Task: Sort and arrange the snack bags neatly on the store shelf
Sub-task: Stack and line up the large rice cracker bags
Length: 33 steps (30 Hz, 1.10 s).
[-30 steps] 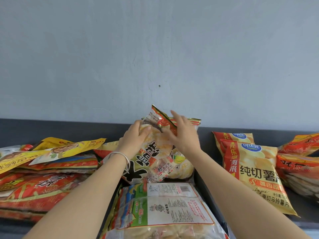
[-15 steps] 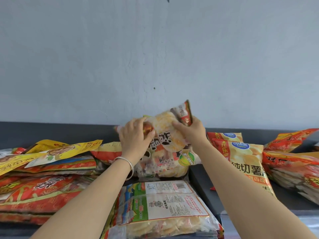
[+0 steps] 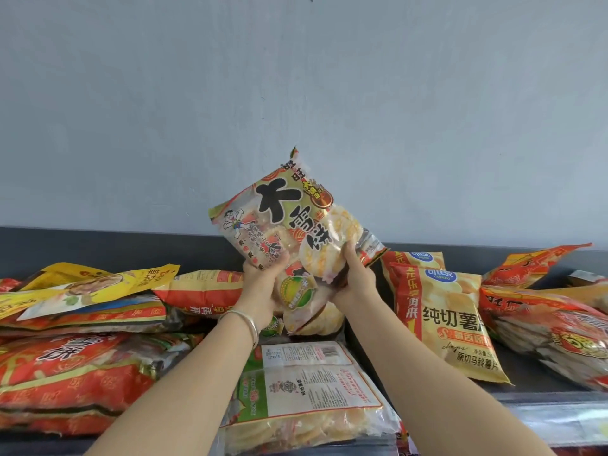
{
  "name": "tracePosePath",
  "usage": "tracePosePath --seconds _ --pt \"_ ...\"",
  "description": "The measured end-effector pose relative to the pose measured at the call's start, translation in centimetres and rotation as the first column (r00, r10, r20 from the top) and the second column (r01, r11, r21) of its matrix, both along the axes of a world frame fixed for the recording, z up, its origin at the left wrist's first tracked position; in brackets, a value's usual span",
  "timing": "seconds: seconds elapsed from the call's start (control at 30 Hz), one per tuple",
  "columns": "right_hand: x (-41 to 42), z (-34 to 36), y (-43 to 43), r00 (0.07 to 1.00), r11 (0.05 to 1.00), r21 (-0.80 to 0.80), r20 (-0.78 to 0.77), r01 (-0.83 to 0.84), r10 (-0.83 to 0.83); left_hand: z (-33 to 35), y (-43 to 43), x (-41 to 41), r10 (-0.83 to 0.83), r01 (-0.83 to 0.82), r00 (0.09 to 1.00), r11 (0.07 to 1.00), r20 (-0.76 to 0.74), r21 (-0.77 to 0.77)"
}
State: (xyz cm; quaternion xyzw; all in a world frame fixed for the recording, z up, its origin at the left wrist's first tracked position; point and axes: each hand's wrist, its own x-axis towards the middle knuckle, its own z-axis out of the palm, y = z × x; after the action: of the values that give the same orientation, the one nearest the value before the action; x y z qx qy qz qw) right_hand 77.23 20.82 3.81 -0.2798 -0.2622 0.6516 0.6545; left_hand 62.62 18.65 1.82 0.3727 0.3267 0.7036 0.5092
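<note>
Left hand (image 3: 260, 287), right hand (image 3: 357, 281) around cracker bag (image 3: 286, 218)

Left hand (image 3: 263, 286) and right hand (image 3: 357, 278) are covering the raised rice cracker bag's (image 3: 289, 225) lower edge; it is proving unclear where that bag ends. Red bags (image 3: 65, 373) are running off the left edge, and another red bag (image 3: 552, 330) off the right. A second chip bag (image 3: 413, 258) is showing only its top behind the yellow potato chip bag (image 3: 450, 324). Label print on the near clear bag (image 3: 306, 383) is reading too small.
</note>
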Motion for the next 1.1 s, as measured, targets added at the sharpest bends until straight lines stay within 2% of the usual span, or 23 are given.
tracePosePath --seconds 0.07,0.1,0.17,0.2,0.23,0.3,0.33,0.37,0.47,0.53,0.63,0.73,0.77,0.87,0.93,1.1 --pt "0.0 -0.2 0.0 0.998 1.000 -0.006 0.060 0.001 0.000 0.1 0.4 -0.3 0.123 -0.123 0.992 0.989 0.004 0.081" --pt "0.2 -0.3 0.3 0.992 0.998 -0.023 0.117 0.051 -0.048 0.2 0.6 -0.7 0.155 -0.150 0.987 0.980 -0.032 0.131" --pt "1.0 -0.6 0.9 0.940 0.977 -0.013 0.276 0.211 -0.199 0.4 0.8 -1.5 0.217 -0.178 0.960 0.961 -0.178 0.212" --pt "1.3 -0.8 0.9 0.884 0.958 0.030 0.379 0.284 -0.274 0.6 0.9 -2.0 0.249 -0.186 0.932 0.952 -0.263 0.243" --pt "1.6 -1.0 1.0 0.793 0.934 0.098 0.502 0.343 -0.344 0.7 1.0 -2.3 0.273 -0.188 0.901 0.946 -0.337 0.265" --pt "2.1 -1.6 1.2 0.478 0.875 0.287 0.749 0.390 -0.458 0.8 1.0 -2.8 0.298 -0.183 0.850 0.940 -0.434 0.287" --pt "2.2 -1.8 1.4 0.331 0.859 0.375 0.809 0.348 -0.487 0.6 1.1 -3.0 0.300 -0.178 0.831 0.941 -0.469 0.287" --pt "2.2 -2.0 1.6 0.280 0.866 0.416 0.827 0.278 -0.487 0.2 1.2 -3.1 0.293 -0.169 0.813 0.945 -0.503 0.279" --pt "1.9 -2.4 1.6 0.483 0.935 0.343 0.806 0.090 -0.342 -1.4 1.4 -2.9 0.240 -0.129 0.744 0.967 -0.624 0.219" --pt "1.8 -2.9 1.6 0.537 0.939 0.342 0.784 0.046 -0.312 -2.2 1.6 -2.4 0.312 -0.181 0.624 0.950 -0.716 0.256" --pt "1.7 -3.1 1.7 0.525 0.916 0.393 0.764 0.083 -0.375 -2.4 1.5 -1.6 0.551 -0.303 0.376 0.833 -0.746 0.463" --pt "1.2 -2.8 2.0 0.470 0.866 0.486 0.742 0.115 -0.479 -2.5 1.5 -1.3 0.669 -0.307 -0.022 0.703 -0.743 0.642" --pt "1.1 -2.8 2.0 0.428 0.863 0.495 0.760 0.106 -0.489 -2.7 1.5 -1.4 0.659 -0.306 -0.087 0.696 -0.747 0.650" --pt "0.7 -3.5 2.3 0.275 0.898 0.439 0.858 0.043 -0.433 -3.8 1.8 -2.3 0.538 -0.292 -0.084 0.792 -0.839 0.537" --pt "0.4 -4.2 2.4 0.211 0.917 0.397 0.895 0.022 -0.393 -4.6 1.6 -2.7 0.481 -0.272 -0.101 0.829 -0.871 0.489" --pt "-0.1 -4.7 2.1 0.198 0.944 0.325 0.923 0.066 -0.331 -4.5 1.1 -2.9 0.442 -0.249 -0.135 0.851 -0.887 0.462"
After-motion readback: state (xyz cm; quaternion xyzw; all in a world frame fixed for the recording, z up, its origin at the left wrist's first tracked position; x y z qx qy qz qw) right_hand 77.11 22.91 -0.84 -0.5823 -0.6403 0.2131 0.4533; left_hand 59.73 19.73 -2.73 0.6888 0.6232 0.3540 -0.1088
